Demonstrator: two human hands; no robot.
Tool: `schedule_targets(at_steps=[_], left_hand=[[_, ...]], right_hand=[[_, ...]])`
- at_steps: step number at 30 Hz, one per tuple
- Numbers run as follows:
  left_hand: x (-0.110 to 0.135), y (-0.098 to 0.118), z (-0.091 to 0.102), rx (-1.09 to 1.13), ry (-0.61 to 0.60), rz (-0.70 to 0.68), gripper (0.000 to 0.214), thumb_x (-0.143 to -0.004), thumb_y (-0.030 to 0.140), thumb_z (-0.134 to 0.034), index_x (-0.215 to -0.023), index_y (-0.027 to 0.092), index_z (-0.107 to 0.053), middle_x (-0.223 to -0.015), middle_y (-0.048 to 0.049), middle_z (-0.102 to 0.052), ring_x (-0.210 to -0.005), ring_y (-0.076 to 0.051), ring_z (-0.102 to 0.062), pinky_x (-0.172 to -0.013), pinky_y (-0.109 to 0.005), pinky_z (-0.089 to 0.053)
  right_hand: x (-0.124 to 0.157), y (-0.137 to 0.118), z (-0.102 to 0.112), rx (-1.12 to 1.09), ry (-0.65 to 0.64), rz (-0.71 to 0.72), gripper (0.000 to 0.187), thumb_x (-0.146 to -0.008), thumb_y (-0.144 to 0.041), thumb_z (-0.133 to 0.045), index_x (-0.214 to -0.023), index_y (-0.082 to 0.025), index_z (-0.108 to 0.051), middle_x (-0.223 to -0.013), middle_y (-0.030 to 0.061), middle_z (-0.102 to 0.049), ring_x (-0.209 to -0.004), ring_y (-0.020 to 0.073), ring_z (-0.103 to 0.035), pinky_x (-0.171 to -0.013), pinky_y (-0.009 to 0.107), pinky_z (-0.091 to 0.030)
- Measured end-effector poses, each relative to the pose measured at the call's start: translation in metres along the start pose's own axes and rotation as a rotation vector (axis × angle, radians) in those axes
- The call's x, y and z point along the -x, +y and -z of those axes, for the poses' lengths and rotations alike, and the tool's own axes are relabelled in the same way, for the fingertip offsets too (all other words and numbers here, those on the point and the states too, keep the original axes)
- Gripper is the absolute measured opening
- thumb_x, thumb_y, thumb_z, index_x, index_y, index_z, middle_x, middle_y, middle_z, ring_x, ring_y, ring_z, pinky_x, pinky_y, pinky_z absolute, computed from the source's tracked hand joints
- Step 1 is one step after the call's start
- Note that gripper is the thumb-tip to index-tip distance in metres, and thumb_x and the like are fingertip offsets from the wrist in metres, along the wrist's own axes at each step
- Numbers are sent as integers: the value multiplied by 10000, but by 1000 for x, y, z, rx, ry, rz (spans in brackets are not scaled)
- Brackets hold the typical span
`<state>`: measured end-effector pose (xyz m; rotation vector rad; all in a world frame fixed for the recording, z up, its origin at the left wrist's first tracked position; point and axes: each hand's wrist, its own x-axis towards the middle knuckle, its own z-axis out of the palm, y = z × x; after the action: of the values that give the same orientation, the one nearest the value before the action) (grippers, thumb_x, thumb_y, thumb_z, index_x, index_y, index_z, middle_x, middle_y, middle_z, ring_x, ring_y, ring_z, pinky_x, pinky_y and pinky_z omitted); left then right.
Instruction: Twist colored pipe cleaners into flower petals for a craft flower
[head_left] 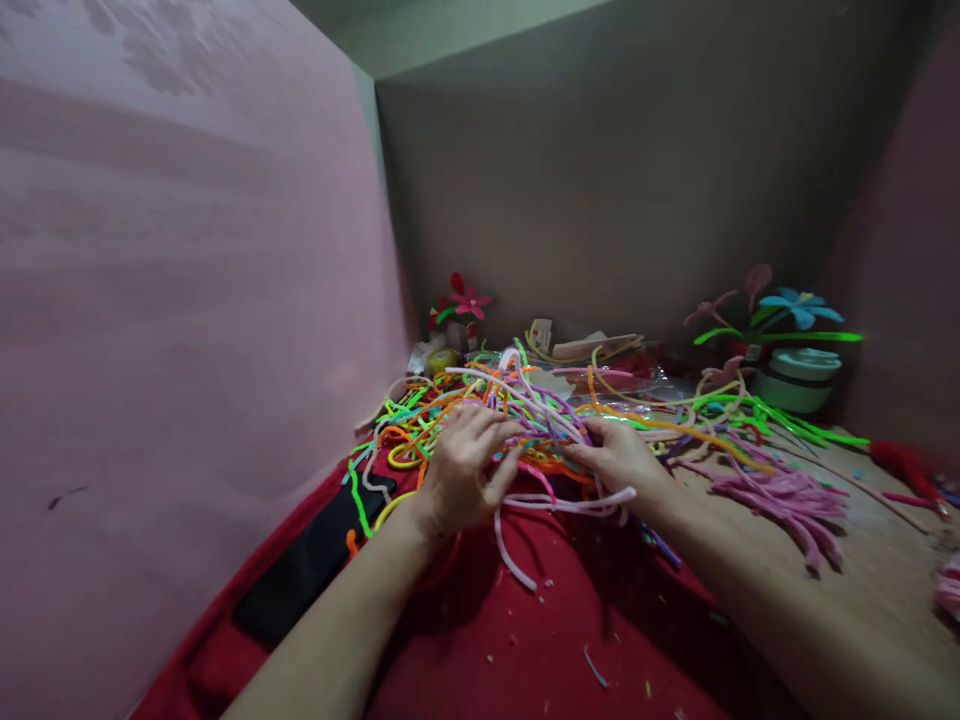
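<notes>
A tangled heap of fuzzy pipe cleaners [420, 410] in orange, green, yellow, purple and white lies in front of me. My left hand [469, 465] rests on its near side, fingers bent over the strands and thumb held apart from them. Opposite it, my right hand [619, 455] pinches a few pale and purple pipe cleaners [551, 405] between thumb and fingers. The fingertips of both hands are partly hidden among the strands. Below the hands, a loose white pipe cleaner [514, 560] curves down over the red cloth [465, 640].
A black phone [300, 565] lies at the left. Pink pipe cleaners [787, 510] are bunched at the right. Pipe-cleaner flowers, one pink [471, 303] and one blue [802, 307], stand behind, near a pale green round container [799, 380]. A pink wall [187, 350] rises at left.
</notes>
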<state>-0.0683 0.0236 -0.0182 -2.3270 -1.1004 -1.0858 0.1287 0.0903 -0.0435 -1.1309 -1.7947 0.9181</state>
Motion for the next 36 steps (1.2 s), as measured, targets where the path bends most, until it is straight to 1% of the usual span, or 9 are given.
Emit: schedule_targets(at_steps=[6,9,11,18,20,23,26,32,36], left_hand=[[1,10,-19,-67,-247,-94,572,-781,130,-513,-1331,223,-388,-1329,-98,-421,-1202,-237,-373,-1002,-412,-333],[4,7,-30,-111,-373,-43,644,-762,156,-547,-1366,215,-332,-1358,-102,-396,-1233,-253,-332,-1011,-414,-319],[7,1,-36,-167,-419,29,560,-797,187,-521,-1337,191,-371,-1301,-107,-460,-1201,-257,-359,-981,-423,-333],[11,-14,-39,-280,-457,83,295,-859,191,-444,-1133,191,-555,-1136,-100,-576,-1069,-248,-439,-868,-422,-346],[11,-13,-40,-286,-490,69,293,-859,192,-444,-1129,199,-558,-1122,-97,-579,-1053,-249,-446,-858,-424,-339],[12,-13,-42,-286,-521,58,300,-862,197,-441,-1142,201,-549,-1122,-91,-579,-1038,-251,-453,-845,-423,-333],[12,-13,-42,-286,-521,55,301,-870,203,-427,-1147,195,-546,-1133,-90,-577,-1040,-257,-451,-841,-424,-330],[12,-13,-41,-278,-517,54,307,-875,205,-417,-1151,183,-548,-1144,-96,-573,-1064,-259,-439,-855,-426,-331],[13,-11,-40,-272,-513,53,312,-864,193,-427,-1151,187,-551,-1143,-105,-571,-1060,-260,-443,-852,-430,-337]], right_hand=[[10,-4,-8,171,-23,107,236,-691,-193,-592,-909,-170,-680,-825,39,-707,-744,192,-633,-661,265,-478],[17,-9,-12,230,-65,167,253,-729,-216,-568,-954,-170,-673,-871,56,-708,-764,197,-635,-683,282,-477],[20,-13,-12,249,-66,180,295,-744,-230,-565,-1017,-168,-659,-932,72,-702,-807,203,-637,-729,303,-478],[12,-17,17,501,268,205,270,-810,-162,-448,-930,-146,-690,-940,91,-674,-874,183,-613,-793,274,-443],[7,-16,29,710,234,127,269,-795,-161,-452,-913,-146,-694,-945,109,-665,-891,212,-610,-775,289,-433],[4,-13,39,1011,6,-41,268,-776,-170,-450,-858,-134,-702,-909,151,-670,-899,268,-615,-719,315,-425],[5,-9,38,1097,-131,-132,254,-755,-177,-478,-860,-136,-705,-877,159,-680,-845,269,-637,-649,295,-418],[8,-4,36,1108,-120,-137,256,-773,-187,-469,-860,-185,-710,-866,131,-691,-826,259,-645,-632,285,-415],[8,-8,42,1081,23,-75,285,-816,-245,-438,-895,-209,-710,-899,123,-693,-849,262,-636,-643,297,-417]])
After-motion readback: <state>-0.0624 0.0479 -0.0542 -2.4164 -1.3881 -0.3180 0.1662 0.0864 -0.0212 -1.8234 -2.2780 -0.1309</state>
